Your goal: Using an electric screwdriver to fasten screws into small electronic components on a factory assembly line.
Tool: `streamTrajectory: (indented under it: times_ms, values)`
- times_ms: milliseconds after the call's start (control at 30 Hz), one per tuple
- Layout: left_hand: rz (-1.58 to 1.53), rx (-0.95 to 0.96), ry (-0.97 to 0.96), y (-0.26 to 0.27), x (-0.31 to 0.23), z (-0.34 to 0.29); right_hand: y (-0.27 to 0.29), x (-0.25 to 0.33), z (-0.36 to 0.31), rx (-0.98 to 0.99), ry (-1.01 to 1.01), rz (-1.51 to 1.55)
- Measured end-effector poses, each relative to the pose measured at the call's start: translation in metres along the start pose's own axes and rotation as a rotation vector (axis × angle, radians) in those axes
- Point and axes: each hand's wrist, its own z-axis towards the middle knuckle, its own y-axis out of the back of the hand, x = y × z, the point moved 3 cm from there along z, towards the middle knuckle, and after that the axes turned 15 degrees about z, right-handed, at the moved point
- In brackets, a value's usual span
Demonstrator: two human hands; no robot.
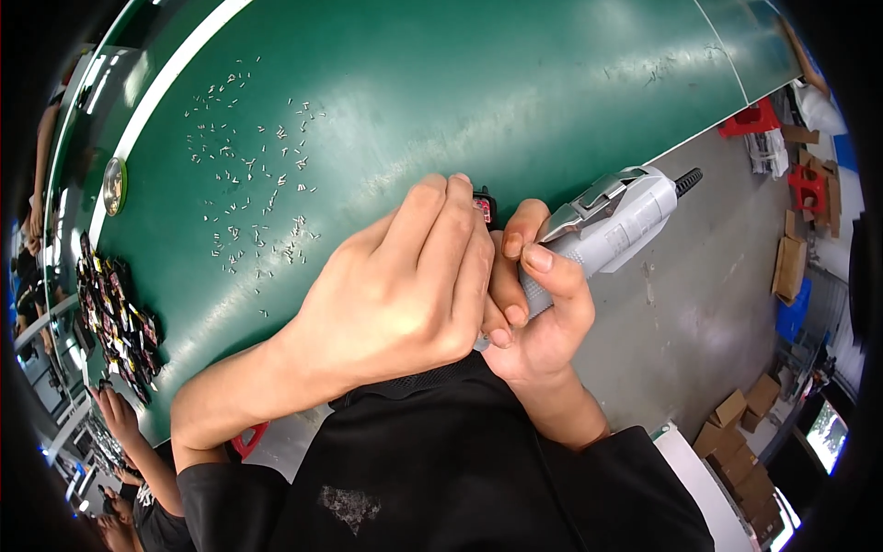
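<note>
My right hand [543, 304] is wrapped round a grey electric screwdriver [598, 225], its cable end pointing to the upper right. The screwdriver's tip is hidden behind my left hand [405, 276]. Closed fingers of that left hand hold a small black part [487, 204] with a red and pale inside; most of it is covered. Both hands are close together near the table's front edge. Many tiny metal screws [267, 170] lie scattered on the green table [414, 83], left of and beyond my hands.
A pile of small black parts [115, 313] lies at the table's left end, with a round dish [113, 187] beyond it. Another person's hand [115, 414] is at lower left. Cardboard boxes [736, 451] and red stools [750, 120] stand on the floor to the right.
</note>
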Motion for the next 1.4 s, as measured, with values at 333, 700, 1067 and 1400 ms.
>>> streamTrajectory:
  times_ms: [333,700,1067,1400]
  values:
    - [0.031,0.151,-0.02,0.002,-0.004,-0.007,-0.036,0.064,0.017,0.399,0.011,-0.289]
    - [-0.037,0.028,0.023,-0.01,-0.001,-0.018,-0.061,0.081,0.057,0.564,0.1,-0.515]
    - [-0.093,-0.028,0.066,-0.012,0.003,-0.02,-0.056,0.074,0.063,0.478,0.105,-0.563]
    - [-0.183,-0.059,0.05,-0.015,0.004,-0.017,-0.078,0.061,0.064,0.609,-0.088,-0.871]
